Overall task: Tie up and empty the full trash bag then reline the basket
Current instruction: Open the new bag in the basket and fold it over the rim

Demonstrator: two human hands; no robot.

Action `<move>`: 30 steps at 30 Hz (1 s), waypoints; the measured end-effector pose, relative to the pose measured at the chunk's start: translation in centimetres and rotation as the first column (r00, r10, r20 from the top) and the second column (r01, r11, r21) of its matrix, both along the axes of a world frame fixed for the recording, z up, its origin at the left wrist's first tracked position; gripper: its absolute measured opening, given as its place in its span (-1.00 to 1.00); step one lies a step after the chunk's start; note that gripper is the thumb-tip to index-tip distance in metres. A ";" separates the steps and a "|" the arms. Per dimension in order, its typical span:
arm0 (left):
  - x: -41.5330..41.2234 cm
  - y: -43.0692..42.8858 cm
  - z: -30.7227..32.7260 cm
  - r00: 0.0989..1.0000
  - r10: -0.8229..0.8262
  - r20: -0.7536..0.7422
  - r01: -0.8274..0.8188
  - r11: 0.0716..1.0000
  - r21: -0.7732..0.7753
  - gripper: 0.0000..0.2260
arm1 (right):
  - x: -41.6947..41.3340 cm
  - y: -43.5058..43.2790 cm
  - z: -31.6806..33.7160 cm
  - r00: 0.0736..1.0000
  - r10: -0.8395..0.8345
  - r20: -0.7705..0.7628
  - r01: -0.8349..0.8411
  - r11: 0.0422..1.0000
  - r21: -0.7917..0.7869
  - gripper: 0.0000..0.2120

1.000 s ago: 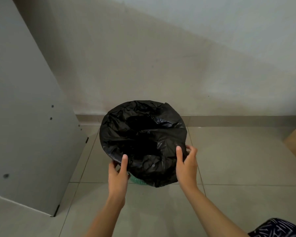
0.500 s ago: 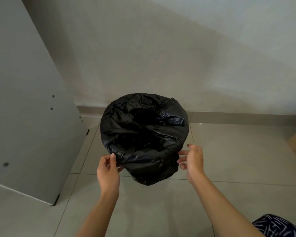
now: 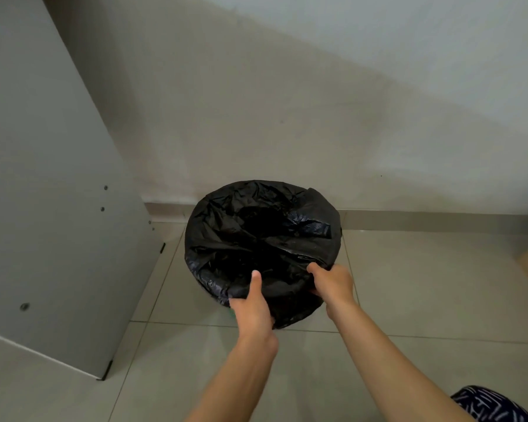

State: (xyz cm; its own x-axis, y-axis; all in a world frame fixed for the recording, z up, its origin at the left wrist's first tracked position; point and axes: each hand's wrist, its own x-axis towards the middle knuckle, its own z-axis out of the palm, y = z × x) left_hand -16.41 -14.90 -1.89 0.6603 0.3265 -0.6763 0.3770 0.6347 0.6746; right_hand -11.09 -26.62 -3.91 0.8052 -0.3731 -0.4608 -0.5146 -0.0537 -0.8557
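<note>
Left hand (image 3: 252,303): clamped on the near-left arc of the bag's turned-over collar, thumb laid flat on top and pointing away from the body, the other fingers hidden under the overhanging plastic. Right hand (image 3: 333,286): clamped on the near-right arc, fingers curled into the film at the rim, set slightly farther round the circle than the left. The two hands are apart, with a span of collar stretched between them.

Crinkled black plastic trash bag (image 3: 262,239): directly ahead of and just beyond both hands, mouth facing upward, long axis vertical, its collar draped down over the basket so that almost none of the basket shows. The interior is dark and its contents cannot be made out. The far arc of the collar, toward the wall, is not held by either hand.

Judgement: the collar is being worked at its near edge. Whether it is being lifted off for tying or seated as a liner cannot be settled here. Either way the next move turns on the unheld far arc, which both hands must reach by travelling outward around the rim, the right hand having the shorter path.

Surroundings: pale glazed floor tiles (image 3: 409,284) carry the basket. A plain light wall (image 3: 287,102) stands just behind it, and a flat grey cabinet panel (image 3: 58,178) stands nearby to the left.
</note>
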 end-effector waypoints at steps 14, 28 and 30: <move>1.2 4.4 -2.7 0.994 -0.084 -0.069 0.108 0.842 0.528 -0.65 | -3.6 2.3 -2.0 0.987 0.131 -0.089 -0.099 0.948 0.301 -0.64; 1.3 8.1 -3.7 0.964 -0.266 0.015 0.163 0.633 0.757 -0.61 | 0.5 3.7 1.3 0.399 0.867 -0.300 -0.684 0.063 -0.727 -0.44; 1.5 8.8 -3.5 0.962 -0.267 0.054 0.129 0.620 0.774 -0.58 | 0.5 3.5 -0.3 0.330 0.797 -0.505 -0.762 -0.091 -0.641 -0.39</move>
